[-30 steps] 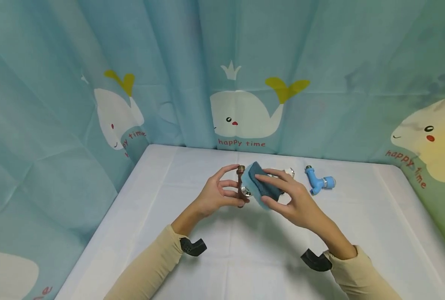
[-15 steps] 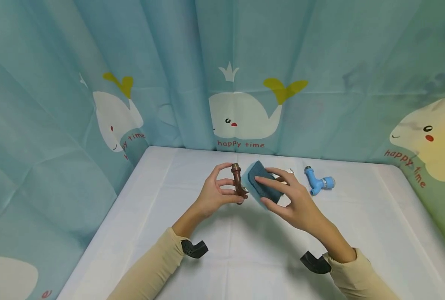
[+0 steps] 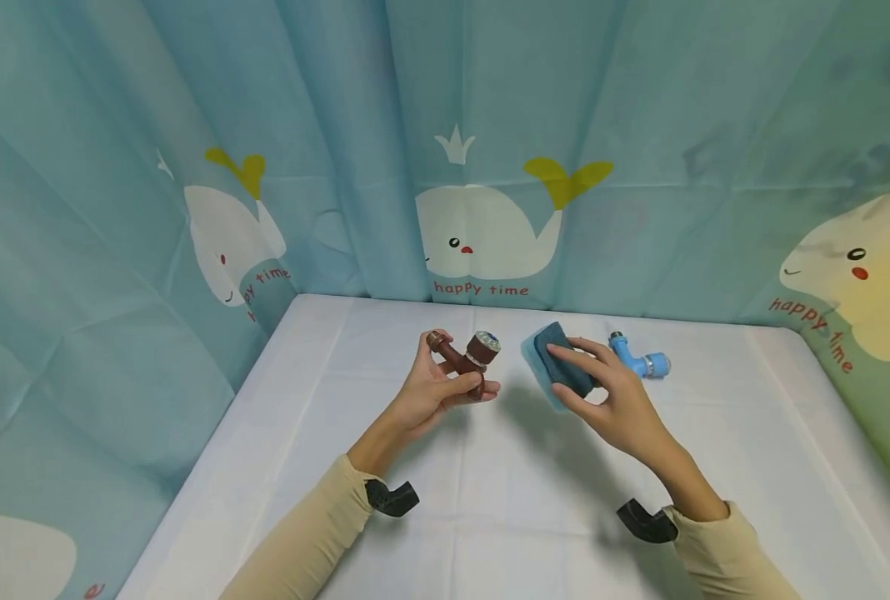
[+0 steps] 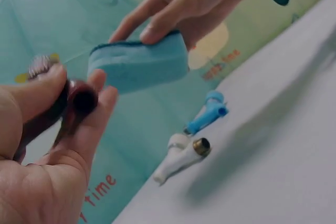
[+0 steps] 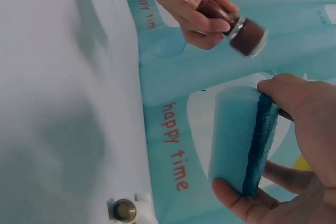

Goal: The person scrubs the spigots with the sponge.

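Observation:
In the head view my left hand (image 3: pixel 424 398) grips a brown water tap (image 3: pixel 454 357) with a silver-trimmed round knob, raised over the table. The tap's threaded end points up and to the left, and the knob faces up. Over to the right, my right hand (image 3: pixel 619 407) pinches a blue sponge (image 3: pixel 562 360) with a darker scouring layer between thumb and fingers. A gap separates sponge and tap. The left wrist view shows the brown tap's dark open mouth (image 4: pixel 84 102) close up, and the sponge's light foam side (image 4: pixel 139 66) beyond it.
A blue tap (image 3: pixel 656 365) lies on the white-covered table (image 3: pixel 385 333) behind my right hand. Beside it lies a white tap (image 4: pixel 176 162), hidden in the head view by the right hand and sponge. A whale-print curtain (image 3: pixel 340 125) borders the table's back and sides.
The left hand has turned the brown tap, bringing its knob up into view and tilting the threaded end leftward. The right hand has drawn the sponge away to the right, off the tap.

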